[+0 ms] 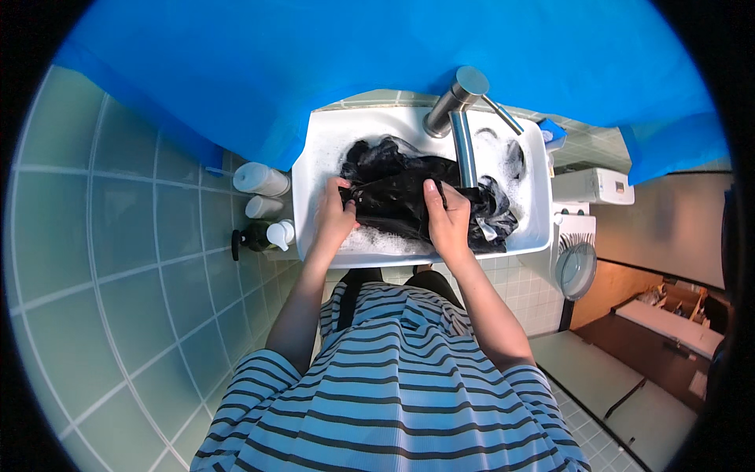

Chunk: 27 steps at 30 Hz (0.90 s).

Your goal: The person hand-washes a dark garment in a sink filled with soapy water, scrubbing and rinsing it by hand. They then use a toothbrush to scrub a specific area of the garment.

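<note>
A wet black garment [392, 197] lies bunched in a white sink [540, 177] holding soapy water. My left hand [337, 212] grips the cloth at its left end, thumb and fingers pinching the edge. On the other side, my right hand [447, 218] pinches the same cloth, thumb on top, so a stretch of it spans between both hands. White suds [383, 241] float along the near side of the basin. A pale tag or patch [487, 229] shows on the cloth at the right. The fingers under the fabric are partly hidden.
A metal faucet [466, 135] reaches over the sink close to my right hand. White bottles [262, 179] and a dark pump bottle [259, 236] stand at the left by the tiled wall [130, 236]. Blue sheeting [295, 53] hangs behind. A washing machine [575, 227] is at the right.
</note>
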Motion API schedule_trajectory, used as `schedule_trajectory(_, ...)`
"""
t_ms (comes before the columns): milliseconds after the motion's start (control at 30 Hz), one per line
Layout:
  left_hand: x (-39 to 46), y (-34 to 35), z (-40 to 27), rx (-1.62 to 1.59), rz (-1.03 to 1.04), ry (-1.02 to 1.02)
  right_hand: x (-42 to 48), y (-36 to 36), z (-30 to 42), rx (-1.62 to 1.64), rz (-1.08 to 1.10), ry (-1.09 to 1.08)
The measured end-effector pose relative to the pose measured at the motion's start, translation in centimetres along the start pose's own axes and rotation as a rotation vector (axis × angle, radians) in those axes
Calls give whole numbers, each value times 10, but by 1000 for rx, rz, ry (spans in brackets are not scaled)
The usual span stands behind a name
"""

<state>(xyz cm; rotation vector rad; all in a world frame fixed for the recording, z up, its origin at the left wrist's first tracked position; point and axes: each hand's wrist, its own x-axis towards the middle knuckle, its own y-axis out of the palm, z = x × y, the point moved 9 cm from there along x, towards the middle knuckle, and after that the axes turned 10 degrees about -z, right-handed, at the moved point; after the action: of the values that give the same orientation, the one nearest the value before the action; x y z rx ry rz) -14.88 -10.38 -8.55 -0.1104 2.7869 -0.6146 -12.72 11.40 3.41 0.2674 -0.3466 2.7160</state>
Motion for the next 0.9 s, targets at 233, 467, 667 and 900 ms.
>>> schedule_trajectory(233,-10,-22,-43,535,-252,271,-1,-10,24,22,-43,129)
schedule_trajectory(467,-54,19,-117,130,-59,751,9,9,97,140,108,-161)
schedule_trajectory(667,-38,73,-65,-1043,479,138,-15,24,108,-1,350,-408)
schedule_trajectory(900,-33,56,-18,-1280,-226,-394,-3,-87,19,-157,216,-282)
